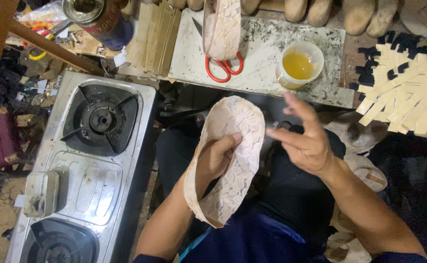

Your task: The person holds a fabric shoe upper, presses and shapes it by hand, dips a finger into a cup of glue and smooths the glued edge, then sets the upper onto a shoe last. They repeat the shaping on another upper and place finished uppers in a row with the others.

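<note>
Hands worked a lace shoe upper (pixel 233 160) over the lap.
Left hand (pixel 216 158) sat inside the upper, fingers curled around its edge; right hand (pixel 306 139) hovered just beside it, loose, gripping nothing. Gas stove (pixel 84 165) stood to the left; farther off, scissors (pixel 223 68) and a glue cup (pixel 298 65) lay on the board (pixel 267 48).
</note>
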{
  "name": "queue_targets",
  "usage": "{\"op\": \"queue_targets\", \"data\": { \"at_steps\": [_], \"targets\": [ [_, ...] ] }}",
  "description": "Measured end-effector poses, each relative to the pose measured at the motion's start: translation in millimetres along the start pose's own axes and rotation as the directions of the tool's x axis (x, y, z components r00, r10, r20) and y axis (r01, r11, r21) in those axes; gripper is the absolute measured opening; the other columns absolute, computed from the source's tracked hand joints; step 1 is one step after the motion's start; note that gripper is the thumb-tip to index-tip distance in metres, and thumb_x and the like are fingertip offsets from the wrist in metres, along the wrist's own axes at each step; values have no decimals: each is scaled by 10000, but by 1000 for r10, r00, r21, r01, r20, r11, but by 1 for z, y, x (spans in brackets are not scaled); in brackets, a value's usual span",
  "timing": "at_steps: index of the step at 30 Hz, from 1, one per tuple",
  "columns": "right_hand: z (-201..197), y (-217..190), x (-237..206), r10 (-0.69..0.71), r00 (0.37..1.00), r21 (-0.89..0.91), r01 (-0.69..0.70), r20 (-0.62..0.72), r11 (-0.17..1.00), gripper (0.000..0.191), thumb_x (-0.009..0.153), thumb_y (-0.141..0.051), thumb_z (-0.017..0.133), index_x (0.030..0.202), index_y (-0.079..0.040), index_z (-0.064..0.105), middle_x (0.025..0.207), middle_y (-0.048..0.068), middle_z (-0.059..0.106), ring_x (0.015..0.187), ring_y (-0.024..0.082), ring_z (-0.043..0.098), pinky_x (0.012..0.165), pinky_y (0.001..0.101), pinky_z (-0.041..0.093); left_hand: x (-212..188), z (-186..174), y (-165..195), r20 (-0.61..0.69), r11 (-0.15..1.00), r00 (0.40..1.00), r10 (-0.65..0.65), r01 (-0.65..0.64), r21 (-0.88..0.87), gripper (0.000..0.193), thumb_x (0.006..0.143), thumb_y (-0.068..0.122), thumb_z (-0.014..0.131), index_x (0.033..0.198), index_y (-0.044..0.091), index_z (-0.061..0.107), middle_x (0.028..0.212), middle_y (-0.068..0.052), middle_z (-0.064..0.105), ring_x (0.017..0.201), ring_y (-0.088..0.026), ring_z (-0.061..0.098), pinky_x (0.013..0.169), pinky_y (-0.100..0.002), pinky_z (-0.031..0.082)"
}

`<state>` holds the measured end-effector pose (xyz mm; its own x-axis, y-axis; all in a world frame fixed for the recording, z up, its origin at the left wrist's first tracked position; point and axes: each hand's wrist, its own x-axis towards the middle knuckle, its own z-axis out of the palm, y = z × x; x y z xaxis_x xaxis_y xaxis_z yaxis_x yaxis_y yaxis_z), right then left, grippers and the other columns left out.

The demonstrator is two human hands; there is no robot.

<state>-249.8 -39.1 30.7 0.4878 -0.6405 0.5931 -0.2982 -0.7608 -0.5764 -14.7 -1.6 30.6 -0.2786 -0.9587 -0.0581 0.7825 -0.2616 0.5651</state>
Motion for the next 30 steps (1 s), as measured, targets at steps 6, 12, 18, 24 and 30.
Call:
{"op": "queue_targets", "data": {
  "at_steps": [6,12,18,24,30],
  "targets": [
    [6,-5,1,5,999,-82,-1,44,997,419,822,119,720,1155,-131,770,1590,217,385,1503,374,418,1109,439,520,2,-4,-1,-53,999,998,38,-36,29,568,924,-38,510,1485,-15,421,1326,-176,627,1192,-258,657,1031,-392,545],
    [15,-28,1,293,956,195,-293,27,936,556,827,4,796,1345,-65,605,1527,189,434,1077,202,692,913,321,598,-2,2,-1,-201,893,969,142,-38,449,322,1044,59,558,1300,-120,636,1083,-179,732,943,-235,706,799,-343,574],
    [9,-13,11,464,869,74,-481,172,874,628,902,-89,734,1485,-41,507,1458,165,493,997,163,742,878,308,639,5,-2,-4,-256,715,967,-1,180,676,260,949,89,662,1179,-32,669,1016,-76,744,905,-137,682,799,-283,572],
    [-28,72,50,305,949,-542,-219,74,811,465,943,-424,799,1228,-59,757,1613,205,446,1486,413,415,1222,564,374,3,-12,-13,-324,888,939,-111,241,392,246,964,100,636,1137,-66,694,952,-120,722,815,-195,689,737,-341,575],
    [-39,115,65,515,830,-667,-260,215,698,609,694,-589,861,1029,-82,815,1681,198,317,1518,489,134,1144,719,160,-1,-15,-11,-337,924,930,-149,252,287,322,937,88,633,1206,-89,621,993,-131,706,872,-210,692,779,-351,582]
  ]
}}
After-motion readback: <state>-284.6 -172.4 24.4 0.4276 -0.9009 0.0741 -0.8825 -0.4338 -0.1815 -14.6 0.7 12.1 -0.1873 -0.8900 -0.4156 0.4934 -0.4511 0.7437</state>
